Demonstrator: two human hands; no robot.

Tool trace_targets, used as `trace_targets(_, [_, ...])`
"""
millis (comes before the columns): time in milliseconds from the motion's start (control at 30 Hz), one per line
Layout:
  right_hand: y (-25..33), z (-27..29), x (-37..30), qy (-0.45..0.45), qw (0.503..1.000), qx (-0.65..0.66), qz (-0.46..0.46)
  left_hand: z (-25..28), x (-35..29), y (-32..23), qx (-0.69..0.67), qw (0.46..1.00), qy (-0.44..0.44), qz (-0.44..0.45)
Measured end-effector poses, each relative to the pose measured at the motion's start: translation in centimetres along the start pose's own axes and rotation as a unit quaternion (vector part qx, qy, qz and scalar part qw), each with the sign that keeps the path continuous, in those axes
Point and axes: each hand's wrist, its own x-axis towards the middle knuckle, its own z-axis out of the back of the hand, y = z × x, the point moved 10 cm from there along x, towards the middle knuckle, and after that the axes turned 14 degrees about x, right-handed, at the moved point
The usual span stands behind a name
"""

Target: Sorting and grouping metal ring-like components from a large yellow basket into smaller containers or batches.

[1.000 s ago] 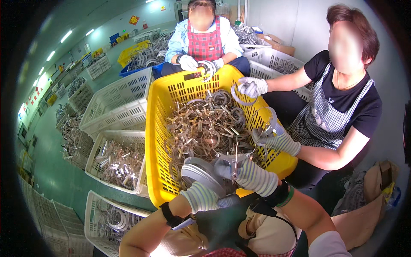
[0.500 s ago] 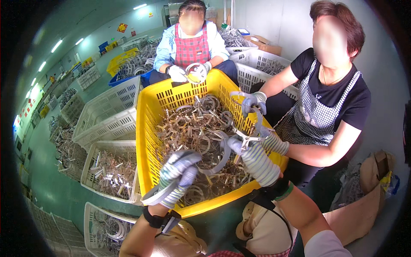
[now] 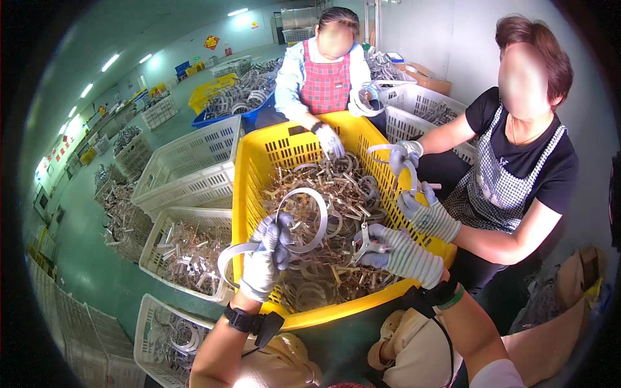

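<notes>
My left hand (image 3: 267, 249), in a striped work glove, is closed around curved grey metal bands over the left part of the yellow crate (image 3: 242, 194). One ring-shaped band (image 3: 323, 223) loops out over the pile, and another curved band (image 3: 223, 264) sticks out to the left past the crate's rim. My right hand (image 3: 409, 257), gloved too, grips a Y-shaped silver metal piece (image 3: 369, 245) above the crate's right side; its exact kind I cannot make out. Beneath both hands lies a tangled heap of metal bands and short brownish metal pieces (image 3: 323, 194).
Opposite, a co-worker's gloved hand (image 3: 330, 141) reaches into the crate. At the right, another person's gloved hands (image 3: 427, 216) hold a curved band near the rim. White crates (image 3: 187, 168) of metal parts stand at the left, and a cardboard box (image 3: 550, 343) at the lower right.
My left hand has turned and risen, with a ring now standing out over the pile. The right hand still holds the Y-shaped piece. The far co-worker's hand has reached into the crate. The view has shifted.
</notes>
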Motion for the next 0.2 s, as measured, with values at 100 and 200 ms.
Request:
trace_targets(100, [0.5, -0.5, 0.2, 0.02, 0.991, -0.134, -0.007, 0.4, -0.3, -0.2, 0.023, 1.0, -0.006, -0.006])
trace_targets(200, [-0.7, -0.6, -0.1, 0.034, 0.986, -0.114, -0.12, 0.5, -0.4, -0.6, 0.051, 0.999, -0.002, -0.014])
